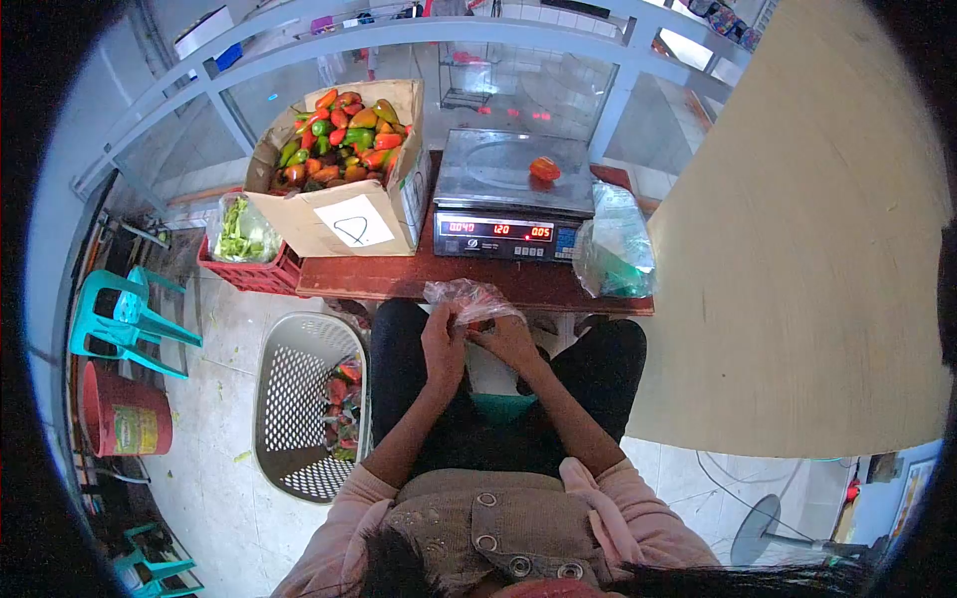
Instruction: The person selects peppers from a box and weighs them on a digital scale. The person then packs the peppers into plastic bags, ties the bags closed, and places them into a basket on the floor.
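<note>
A clear plastic bag (467, 293) is between my two hands, just in front of the table edge and above my lap. My left hand (442, 349) grips its left side with the fingers closed. On the other side, my right hand (506, 344) pinches the bag lower down. Something red shows through the plastic, partly hidden by my fingers. Beyond them a digital scale (510, 214) stands on the table, its red digits lit. One orange-red bell pepper (544, 168) lies on the scale's metal plate.
Left of the scale, a cardboard box (334, 224) is full of red and green peppers (349, 140). Plastic bags (616, 239) lie at the table's right end. A white basket (284, 399) with bagged peppers (344, 404) stands by my left leg. A curved beige panel (807, 269) borders the right side.
</note>
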The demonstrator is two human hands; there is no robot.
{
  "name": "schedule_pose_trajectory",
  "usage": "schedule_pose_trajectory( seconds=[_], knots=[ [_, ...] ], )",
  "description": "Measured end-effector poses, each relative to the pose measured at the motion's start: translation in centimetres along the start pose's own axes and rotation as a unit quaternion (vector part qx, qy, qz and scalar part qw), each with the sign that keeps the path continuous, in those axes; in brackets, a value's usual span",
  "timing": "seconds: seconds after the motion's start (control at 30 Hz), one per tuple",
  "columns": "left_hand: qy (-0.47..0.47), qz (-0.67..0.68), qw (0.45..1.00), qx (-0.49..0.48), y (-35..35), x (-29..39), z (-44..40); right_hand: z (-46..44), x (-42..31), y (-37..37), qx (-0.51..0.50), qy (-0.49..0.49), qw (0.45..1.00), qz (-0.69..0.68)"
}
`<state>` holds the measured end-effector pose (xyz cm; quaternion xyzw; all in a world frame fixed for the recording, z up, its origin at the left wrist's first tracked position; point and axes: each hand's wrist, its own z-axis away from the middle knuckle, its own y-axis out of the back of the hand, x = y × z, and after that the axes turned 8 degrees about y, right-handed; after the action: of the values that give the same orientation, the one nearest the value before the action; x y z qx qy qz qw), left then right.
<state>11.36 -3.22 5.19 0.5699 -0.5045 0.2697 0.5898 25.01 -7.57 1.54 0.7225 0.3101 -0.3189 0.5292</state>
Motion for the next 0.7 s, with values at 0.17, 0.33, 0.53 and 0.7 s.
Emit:
schedule_pose_trajectory(
  seconds=[0.17, 0.33, 0.53, 0.7],
  knots=[
    [-0.061, 0.016, 0.997, -0.044, -1.6, -2.4, -0.1, -0.5, -0.7, 1.2, -0.022, -0.028, 0.999, 0.01],
    [-0.086, -0.072, 0.993, -0.029, -1.2, -1.1, 1.3, 1.3, 4.2, -3.0, 0.032, 0.07, 0.994, 0.084],
    [0.212, 0.245, 0.935, -0.141, 0.2, -3.4, -0.4, 1.6, 0.0, 0.1, -0.098, 0.007, 0.995, -0.007],
    [0.231, 0.343, 0.9, -0.138, 0.5, -3.8, -1.9, -0.1, -0.5, 3.4, -0.192, -0.012, 0.98, 0.049]
  ],
)
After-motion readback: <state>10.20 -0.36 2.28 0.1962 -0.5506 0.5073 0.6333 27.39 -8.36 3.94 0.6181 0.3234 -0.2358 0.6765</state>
